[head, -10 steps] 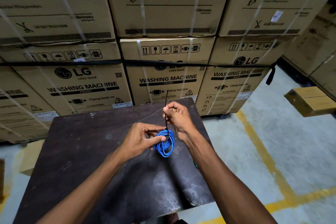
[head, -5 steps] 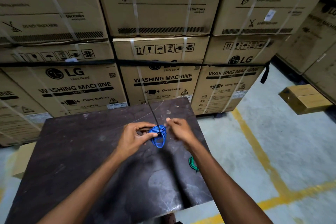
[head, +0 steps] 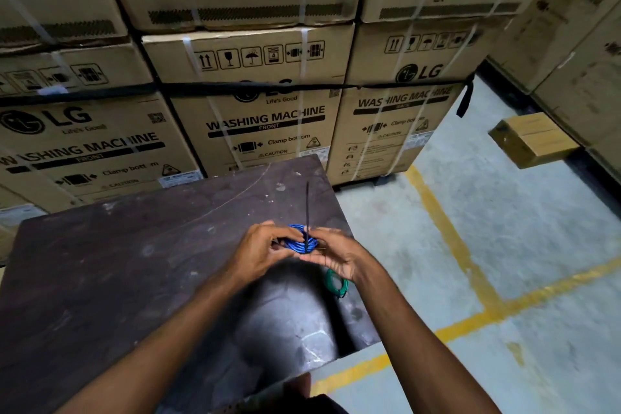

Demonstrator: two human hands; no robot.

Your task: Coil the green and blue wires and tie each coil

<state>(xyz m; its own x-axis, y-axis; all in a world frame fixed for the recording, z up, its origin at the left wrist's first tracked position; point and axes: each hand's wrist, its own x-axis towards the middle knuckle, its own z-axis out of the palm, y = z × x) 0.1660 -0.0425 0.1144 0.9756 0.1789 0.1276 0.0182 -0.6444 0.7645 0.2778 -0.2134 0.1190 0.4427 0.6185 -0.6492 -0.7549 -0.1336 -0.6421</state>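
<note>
A small coil of blue wire point(head: 297, 241) is held above the dark table point(head: 100, 272) between both hands. A black cable tie point(head: 307, 208) is cinched around the coil, and its long tail sticks straight up. My left hand point(head: 260, 254) grips the coil's left side. My right hand point(head: 336, 255) holds its right side at the tie, palm turned up. A green wire coil point(head: 336, 283) lies on the table near the right edge, partly hidden under my right wrist.
Stacked cardboard washing-machine boxes point(head: 268, 124) form a wall right behind the table. More boxes stand at the right, with a small carton point(head: 534, 139) on the concrete floor. Yellow floor lines point(head: 450, 239) run right of the table.
My right hand let go of the tie's tail, dropped and closed in on the coil. The coil has turned from hanging edge-on to lying flatter between both hands.
</note>
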